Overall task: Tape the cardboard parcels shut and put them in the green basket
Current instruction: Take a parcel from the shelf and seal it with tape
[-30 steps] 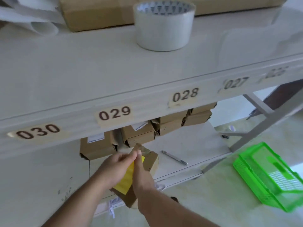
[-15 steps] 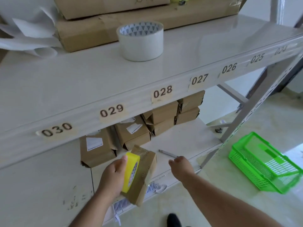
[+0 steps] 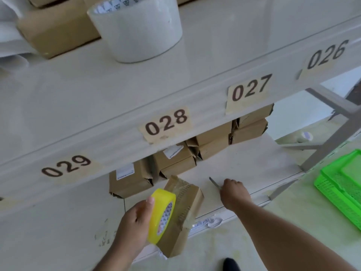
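While the left hand (image 3: 134, 222) is gripping a yellow tape roll (image 3: 161, 215) against a brown cardboard parcel (image 3: 182, 214) by the lower shelf (image 3: 244, 165) edge, the right hand (image 3: 232, 191) is curling round a thin grey knife (image 3: 214, 182), fingertips hidden; the green basket (image 3: 340, 184), a plastic mesh, is sitting cropped at right on open floor; more parcels (image 3: 175, 163) are standing half hidden behind.

Yellow translucent tape roll (image 3: 161, 216), brown cardboard parcel (image 3: 182, 214), bright green lattice-walled plastic basket (image 3: 340, 188), off-white metal shelf (image 3: 136, 94) with brown-numbered tan labels (image 3: 166, 123).
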Available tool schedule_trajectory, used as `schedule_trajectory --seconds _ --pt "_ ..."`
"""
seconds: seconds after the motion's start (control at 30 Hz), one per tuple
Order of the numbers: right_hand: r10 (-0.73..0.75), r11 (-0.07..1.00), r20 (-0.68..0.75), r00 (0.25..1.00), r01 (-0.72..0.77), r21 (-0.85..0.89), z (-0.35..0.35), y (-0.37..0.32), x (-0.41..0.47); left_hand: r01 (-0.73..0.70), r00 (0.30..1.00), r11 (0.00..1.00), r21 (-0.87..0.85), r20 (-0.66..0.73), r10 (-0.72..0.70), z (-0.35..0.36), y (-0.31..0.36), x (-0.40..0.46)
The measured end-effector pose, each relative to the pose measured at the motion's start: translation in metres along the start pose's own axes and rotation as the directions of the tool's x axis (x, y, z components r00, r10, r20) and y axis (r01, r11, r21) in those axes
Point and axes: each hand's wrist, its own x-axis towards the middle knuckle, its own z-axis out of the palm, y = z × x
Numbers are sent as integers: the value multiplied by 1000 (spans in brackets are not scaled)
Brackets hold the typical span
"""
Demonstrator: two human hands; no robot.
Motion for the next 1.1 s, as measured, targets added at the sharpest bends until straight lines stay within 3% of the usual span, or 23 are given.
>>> schedule_trajectory --seconds 0.13,0.23,0.3,0.43,0.53,0.63,0.87,0.93,1.1 --pt "67 901 21 998 -69 428 -17 -24 -31 26 1000 1000 -15 -9 -26 0 5 -4" --pt "-65 793 18 998 41 607 -24 -54 -76 37 999 999 4 30 -37 -1 12 -3" --pt "-145 800 44 988 91 593 -16 -71 -94 36 997 999 9 67 -36 -5 18 -3" --pt "-40 702 96 995 -41 711 0 -87 -99 75 990 996 -47 122 -69 -10 17 -7" --pt "-26 717 90 996 -44 696 -4 -90 -97 165 979 974 -157 146 -143 -12 11 -8" --pt "15 679 94 995 -79 730 -4 -95 -98 89 987 996 -12 137 -87 -13 7 -10" --pt "72 677 64 995 -96 730 4 -101 -99 55 989 991 124 127 -71 -26 0 -7" --pt "77 679 60 995 -96 728 5 -100 -98 1 984 973 232 172 -43 -24 0 -3" --pt "69 688 57 996 -89 720 8 -100 -95 8 894 978 206 437 -100 -19 32 30"
